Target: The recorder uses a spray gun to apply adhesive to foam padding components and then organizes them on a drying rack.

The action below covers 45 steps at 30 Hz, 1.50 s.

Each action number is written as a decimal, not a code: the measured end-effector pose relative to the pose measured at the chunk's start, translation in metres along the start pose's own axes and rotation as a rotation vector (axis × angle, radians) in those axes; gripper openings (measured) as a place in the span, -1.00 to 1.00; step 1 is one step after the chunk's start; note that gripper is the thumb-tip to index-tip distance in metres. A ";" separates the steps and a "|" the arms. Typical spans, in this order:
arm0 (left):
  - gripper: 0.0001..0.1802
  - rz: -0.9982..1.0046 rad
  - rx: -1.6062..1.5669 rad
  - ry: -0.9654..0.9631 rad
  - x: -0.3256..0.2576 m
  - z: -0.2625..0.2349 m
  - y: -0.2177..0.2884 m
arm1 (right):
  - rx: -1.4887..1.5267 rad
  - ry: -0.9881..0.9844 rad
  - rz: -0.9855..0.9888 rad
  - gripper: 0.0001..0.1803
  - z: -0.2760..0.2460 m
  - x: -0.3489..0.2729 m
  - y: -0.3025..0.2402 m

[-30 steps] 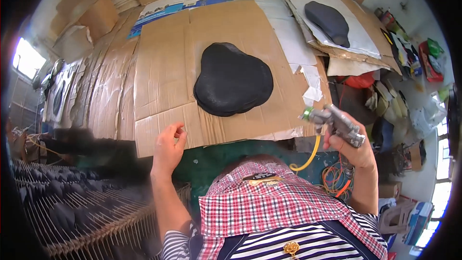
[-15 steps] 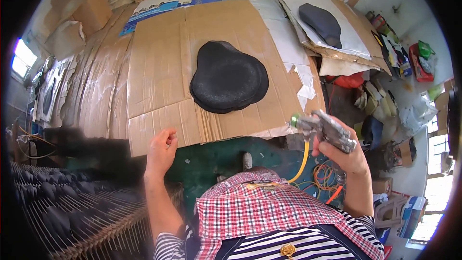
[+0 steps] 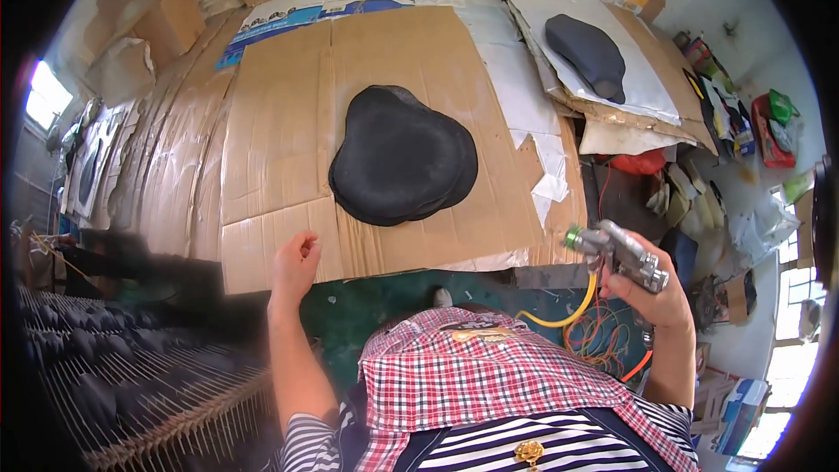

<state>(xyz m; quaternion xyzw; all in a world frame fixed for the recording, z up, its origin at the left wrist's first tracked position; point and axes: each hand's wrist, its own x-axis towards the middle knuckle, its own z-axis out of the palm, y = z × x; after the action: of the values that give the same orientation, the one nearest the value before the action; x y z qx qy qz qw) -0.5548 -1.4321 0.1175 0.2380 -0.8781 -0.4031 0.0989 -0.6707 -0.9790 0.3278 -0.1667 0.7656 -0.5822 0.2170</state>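
My right hand [image 3: 657,290] is wrapped round a metal spray gun [image 3: 631,255], held right of the table's front edge. Its green-ringed nozzle end points left, and a yellow hose [image 3: 570,318] hangs below it. On a brown cardboard sheet [image 3: 271,131] lies a small stack of black, saddle-shaped pads [image 3: 398,156], with overlapping rims showing along its right and lower sides. My left hand [image 3: 295,269] hovers at the sheet's near edge, fingers curled in and nothing visible in them. It stays apart from the pads.
Another dark pad [image 3: 587,54] lies on a white-topped cardboard pile at the far right. Coiled hoses [image 3: 603,336] rest on the green floor. A rack of thin rods [image 3: 166,376] bearing dark pieces stands at lower left. Bags and scraps crowd the right wall.
My right hand and the spray gun have shifted right and slightly down. The top pad's pale, mottled sheen now looks a more even black. My left hand stays near the cardboard edge.
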 end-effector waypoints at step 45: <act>-0.89 -0.697 -0.675 0.273 0.116 0.152 0.005 | 0.142 -0.008 -0.100 -0.38 -0.056 0.048 0.025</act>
<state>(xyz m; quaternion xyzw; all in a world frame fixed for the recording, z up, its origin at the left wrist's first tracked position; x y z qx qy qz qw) -0.7128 -1.3866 0.0200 0.5223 -0.5461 -0.6390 0.1436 -0.7413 -0.9510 0.3094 -0.1910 0.7122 -0.6446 0.2020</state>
